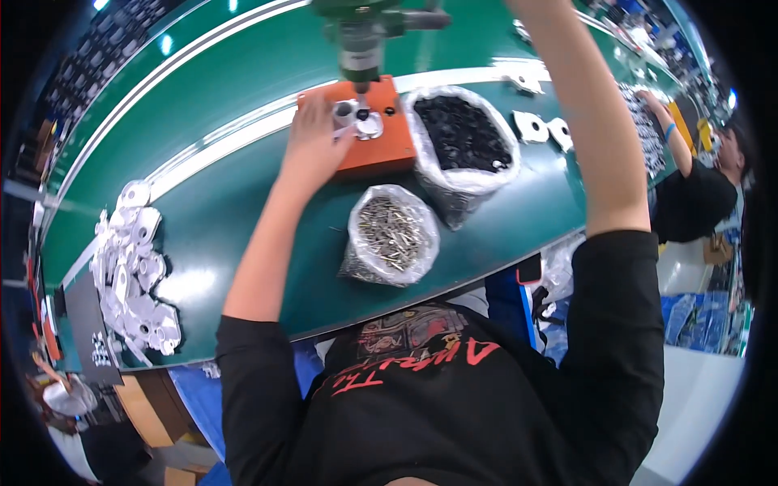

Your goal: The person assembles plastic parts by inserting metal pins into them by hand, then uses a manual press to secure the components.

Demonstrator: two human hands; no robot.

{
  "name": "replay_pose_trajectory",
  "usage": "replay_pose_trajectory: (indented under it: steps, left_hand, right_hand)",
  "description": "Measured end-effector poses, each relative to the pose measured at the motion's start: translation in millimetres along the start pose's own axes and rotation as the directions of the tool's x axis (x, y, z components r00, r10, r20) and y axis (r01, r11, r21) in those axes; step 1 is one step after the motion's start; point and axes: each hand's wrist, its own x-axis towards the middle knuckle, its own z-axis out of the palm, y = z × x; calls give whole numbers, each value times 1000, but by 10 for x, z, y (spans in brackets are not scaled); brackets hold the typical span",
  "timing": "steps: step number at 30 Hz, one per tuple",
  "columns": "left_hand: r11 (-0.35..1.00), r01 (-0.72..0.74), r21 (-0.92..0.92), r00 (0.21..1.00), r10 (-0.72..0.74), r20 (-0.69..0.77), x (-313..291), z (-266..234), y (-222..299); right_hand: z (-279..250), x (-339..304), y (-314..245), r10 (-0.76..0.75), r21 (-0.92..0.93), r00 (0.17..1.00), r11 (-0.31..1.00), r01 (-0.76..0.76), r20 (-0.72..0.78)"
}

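My left hand [314, 138] rests at the left side of an orange block fixture [374, 154], its thumb and fingers closed around the edge of a small white plastic part [369, 126]. The fingertips are slightly blurred. Straight above that part, the tip of a green press machine [361, 58] comes down to a black piece on it. My right forearm [583, 113] stretches up and out past the top edge, so the right hand is out of sight. A clear plastic bag of silver pins or screws [391, 233] stands nearer to me. Beside the fixture is a bag of black small parts [458, 134].
White plastic parts [134, 275] are heaped at the left of the green table [219, 219]. A few similar white parts [532, 128] lie right of the bags. Another person [689, 194] works at the far right. A second person [73, 405] is at the lower left.
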Motion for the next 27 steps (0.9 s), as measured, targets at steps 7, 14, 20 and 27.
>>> replay_pose_trajectory:
  steps: [7,14,20,27]
  left_hand:
    - [981,-75,178,979,38,202,164,-614,-99]
    - [997,-76,-25,890,56,-452,448,-518,-789]
    - [983,131,-127,926,-167,-340,-42,-586,-1076]
    - [768,638,57,712,-560,-423,-1671,-1891,-961]
  right_hand:
    - [-438,-661,555,356,-566,930,749,-343,-92]
    - [-2335,-2583,746,47,-830,970,-528,-178,-238]
    - [-2128,-3128,777,-99,-975,982,-140,-171,-158]
    - [-1531,-3318,651,-66,-909,994,-413,55,90]
